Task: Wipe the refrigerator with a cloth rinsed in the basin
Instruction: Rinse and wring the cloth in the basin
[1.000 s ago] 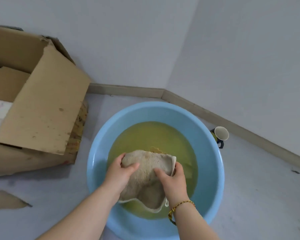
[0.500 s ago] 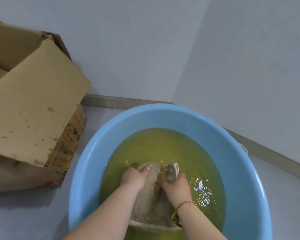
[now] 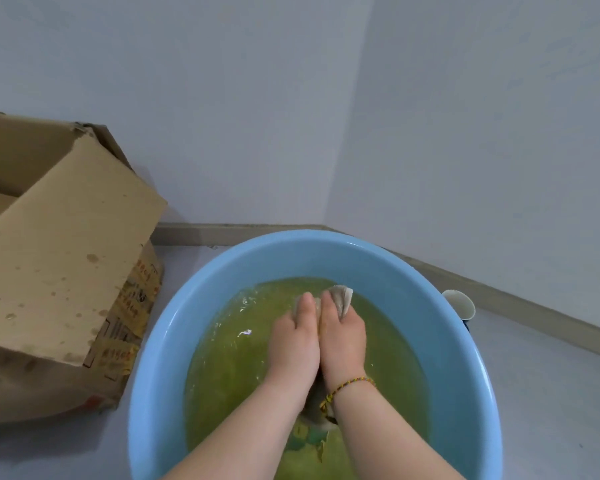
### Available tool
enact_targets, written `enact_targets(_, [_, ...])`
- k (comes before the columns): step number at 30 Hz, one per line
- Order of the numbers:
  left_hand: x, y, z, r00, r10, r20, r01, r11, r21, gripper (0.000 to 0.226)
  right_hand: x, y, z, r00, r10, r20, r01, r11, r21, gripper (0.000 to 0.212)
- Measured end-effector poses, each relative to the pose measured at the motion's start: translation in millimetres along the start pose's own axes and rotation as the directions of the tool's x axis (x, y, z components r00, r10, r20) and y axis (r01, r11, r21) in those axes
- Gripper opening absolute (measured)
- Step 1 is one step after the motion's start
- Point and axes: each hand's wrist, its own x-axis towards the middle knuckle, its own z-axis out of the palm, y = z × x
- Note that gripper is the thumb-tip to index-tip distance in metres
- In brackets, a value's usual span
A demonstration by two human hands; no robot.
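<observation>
In the basin (image 3: 291, 258), left hand (image 3: 293, 341) and right hand (image 3: 345, 336) grip the cloth (image 3: 342, 299) lengthwise between them, equally near.

Pale grey wall (image 3: 222, 98) ahead of me, second wall (image 3: 482, 133) on my right, they meet in corner. Beige strip (image 3: 236, 234) runs along bottom of both. Floor (image 3: 551, 393) light grey, smooth. Big brown cardboard box (image 3: 59, 258) on my left, flap open, wet spots on it. Small cup (image 3: 459, 304) on my right near wall. Light soft, even
</observation>
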Motion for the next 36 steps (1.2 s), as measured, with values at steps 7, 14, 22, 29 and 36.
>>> enact_targets(7, [13,-11,-10,0.987,-0.158,0.034,0.162,0.974,-0.160,0.041,-21,3,2,0.992,-0.114,0.047,0.120,0.984,-0.134,0.035])
enact_targets(14, [19,-15,-14,0.973,-0.205,0.105,0.214,0.974,-0.080,0.036,-23,12,0,0.997,0.024,0.071,-0.022,0.999,-0.023,0.039])
enact_targets(22, [41,-47,-34,0.916,-0.341,0.212,0.276,0.918,0.284,0.054,5,42,-36,0.962,0.189,0.197,-0.078,0.882,-0.465,0.016])
enact_targets(29, [40,-76,-36,0.939,-0.340,0.046,0.246,0.762,0.598,0.066,4,74,-23,0.954,0.231,0.191,-0.013,0.669,-0.743,0.027])
enact_targets(36, [38,-64,-19,0.888,-0.441,0.129,0.449,0.893,-0.039,0.053,6,62,-16,0.923,0.361,0.134,-0.365,0.931,0.010,0.007])
